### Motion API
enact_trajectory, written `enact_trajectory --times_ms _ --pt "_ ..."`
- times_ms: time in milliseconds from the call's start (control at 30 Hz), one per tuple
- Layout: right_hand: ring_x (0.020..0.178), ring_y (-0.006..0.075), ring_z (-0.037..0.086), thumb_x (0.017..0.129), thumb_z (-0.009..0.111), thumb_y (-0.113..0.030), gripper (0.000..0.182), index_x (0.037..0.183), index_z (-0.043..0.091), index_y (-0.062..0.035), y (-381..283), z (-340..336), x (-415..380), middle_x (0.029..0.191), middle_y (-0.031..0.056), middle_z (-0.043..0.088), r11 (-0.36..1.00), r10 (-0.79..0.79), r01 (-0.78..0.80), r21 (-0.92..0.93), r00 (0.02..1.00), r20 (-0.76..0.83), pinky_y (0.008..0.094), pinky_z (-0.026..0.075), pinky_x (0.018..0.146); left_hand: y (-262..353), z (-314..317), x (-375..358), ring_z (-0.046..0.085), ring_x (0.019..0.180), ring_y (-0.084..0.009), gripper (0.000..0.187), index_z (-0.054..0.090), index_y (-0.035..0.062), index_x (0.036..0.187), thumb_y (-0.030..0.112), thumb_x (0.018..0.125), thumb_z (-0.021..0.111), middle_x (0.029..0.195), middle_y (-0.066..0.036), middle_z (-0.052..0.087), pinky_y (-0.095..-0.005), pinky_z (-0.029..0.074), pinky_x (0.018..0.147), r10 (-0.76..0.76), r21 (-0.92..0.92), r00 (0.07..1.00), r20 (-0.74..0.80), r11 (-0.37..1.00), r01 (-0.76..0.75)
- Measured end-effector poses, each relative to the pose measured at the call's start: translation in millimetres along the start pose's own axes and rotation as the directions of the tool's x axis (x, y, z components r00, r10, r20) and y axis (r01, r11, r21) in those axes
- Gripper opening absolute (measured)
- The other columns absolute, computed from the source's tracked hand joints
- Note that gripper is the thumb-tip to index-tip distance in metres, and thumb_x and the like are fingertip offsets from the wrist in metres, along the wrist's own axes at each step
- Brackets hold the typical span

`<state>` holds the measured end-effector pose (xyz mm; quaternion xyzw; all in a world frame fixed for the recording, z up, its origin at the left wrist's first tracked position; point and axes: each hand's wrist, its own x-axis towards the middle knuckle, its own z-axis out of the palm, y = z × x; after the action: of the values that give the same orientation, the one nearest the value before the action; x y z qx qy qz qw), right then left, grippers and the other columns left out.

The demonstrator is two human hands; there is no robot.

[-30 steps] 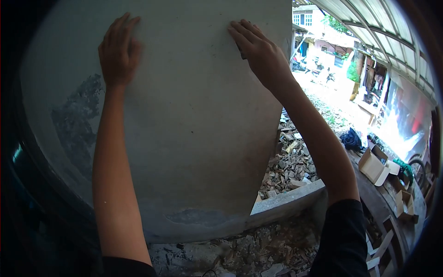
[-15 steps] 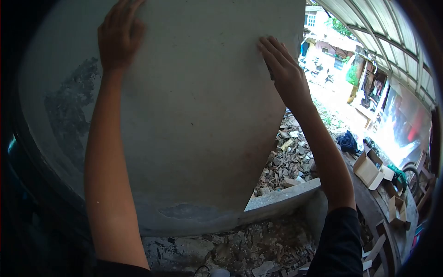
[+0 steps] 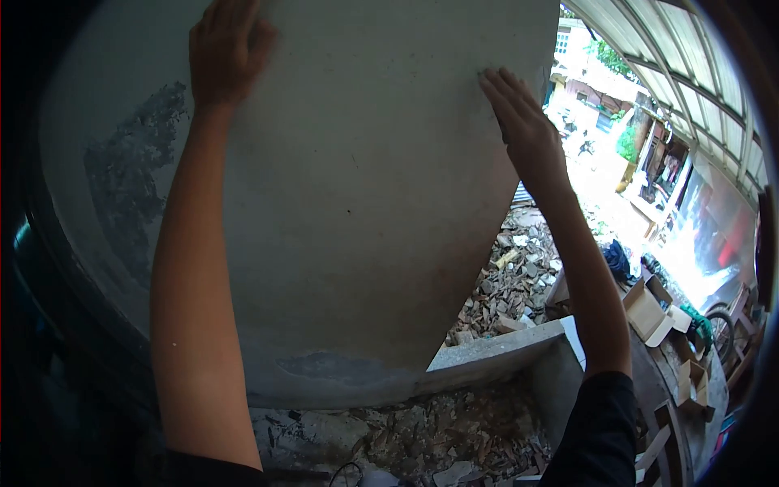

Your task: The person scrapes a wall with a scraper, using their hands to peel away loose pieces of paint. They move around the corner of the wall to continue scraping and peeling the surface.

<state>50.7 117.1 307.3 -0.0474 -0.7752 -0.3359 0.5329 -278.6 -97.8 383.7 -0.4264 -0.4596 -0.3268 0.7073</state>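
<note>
Both of my hands lie flat against a broad grey plastered wall face [image 3: 357, 211] right in front of me. My left hand [image 3: 227, 49] rests high up on it, fingers spread, beside a dark flaked patch [image 3: 130, 187]. My right hand [image 3: 523, 122] presses on the wall near its right edge, fingers straight and pointing up-left. A thin dark sliver shows under that hand's left side; I cannot tell whether it is a shadow, the thumb or a small object. Neither hand visibly grips anything.
A low concrete ledge [image 3: 495, 353] runs along the wall's foot. Rubble and wood scraps [image 3: 511, 284] lie beyond and below it. Open cardboard boxes [image 3: 649, 312] sit at the right, under a corrugated roof [image 3: 682, 57]. A bright street with houses lies behind.
My right hand has slid right and down along the wall towards its edge. My left hand has moved up. The view has shifted slightly.
</note>
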Motion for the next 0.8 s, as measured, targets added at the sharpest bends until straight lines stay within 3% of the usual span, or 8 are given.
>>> enact_trajectory --times_ms 233,433,800 --pt "0.137 0.0294 0.052 0.078 0.064 0.01 0.064 0.139 0.059 -0.0096 -8 -11 -39 0.144 0.0077 0.059 0.999 0.031 -0.027 -0.035 0.991 0.13 0.0442 0.047 0.115 -2 -1 -3 0.048 0.137 -0.0344 0.047 0.06 0.0118 0.132 0.014 0.086 0.055 0.146 -0.013 0.054 -0.0498 0.037 0.111 0.008 0.004 1.0 0.0 1.0 -0.008" --pt "0.138 0.0297 0.052 0.079 0.064 0.009 0.061 0.138 0.059 -0.0087 1 2 -28 0.145 0.008 0.058 1.0 -0.028 0.028 0.007 0.999 0.035 0.0444 0.047 0.115 -8 2 0 0.049 0.136 -0.034 0.048 0.06 0.0113 0.132 0.012 0.085 0.056 0.145 -0.013 0.055 -0.0488 0.038 0.11 0.034 0.0 0.999 -0.024 0.999 -0.034" --pt "0.138 0.0309 0.051 0.083 0.06 0.01 0.058 0.139 0.059 -0.0063 -10 -10 -48 0.144 0.0099 0.058 0.996 0.071 -0.076 0.044 0.991 0.111 0.0435 0.046 0.115 -2 2 -3 0.048 0.138 -0.0336 0.047 0.06 0.0106 0.134 0.02 0.088 0.055 0.145 -0.013 0.055 -0.0498 0.035 0.112 0.008 0.013 1.0 0.002 1.0 -0.008"
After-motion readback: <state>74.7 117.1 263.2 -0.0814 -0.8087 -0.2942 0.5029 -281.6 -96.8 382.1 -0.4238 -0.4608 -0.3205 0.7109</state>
